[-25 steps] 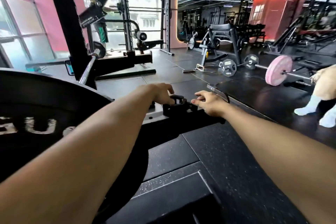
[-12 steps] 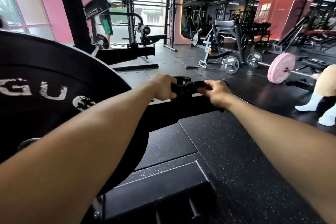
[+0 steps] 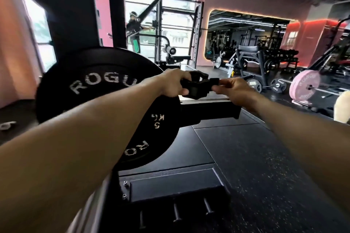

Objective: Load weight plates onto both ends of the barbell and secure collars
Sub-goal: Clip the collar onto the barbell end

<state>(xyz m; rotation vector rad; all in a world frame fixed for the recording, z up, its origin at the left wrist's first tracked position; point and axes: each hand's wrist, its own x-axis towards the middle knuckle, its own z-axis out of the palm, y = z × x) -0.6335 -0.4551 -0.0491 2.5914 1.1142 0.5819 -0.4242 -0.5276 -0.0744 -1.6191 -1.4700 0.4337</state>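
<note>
Both hands grip a black collar [image 3: 197, 86] beside the loaded plate [image 3: 98, 89].
Left hand [image 3: 173, 84] clasps its body; right hand [image 3: 232, 90] pinches the lever end.

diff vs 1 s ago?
Both hands lifted the black collar from the low rack base to beside the black plate. The left hand grips its body; the right hand pinches its lever. The pink plate stayed on the floor.

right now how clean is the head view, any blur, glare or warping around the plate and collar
Head view: the collar and both hands, left hand and right hand, read fairly sharp; the black plate lettering is smeared by motion blur; the windows are blown out; wide-angle warping bends the frame edges.
</note>
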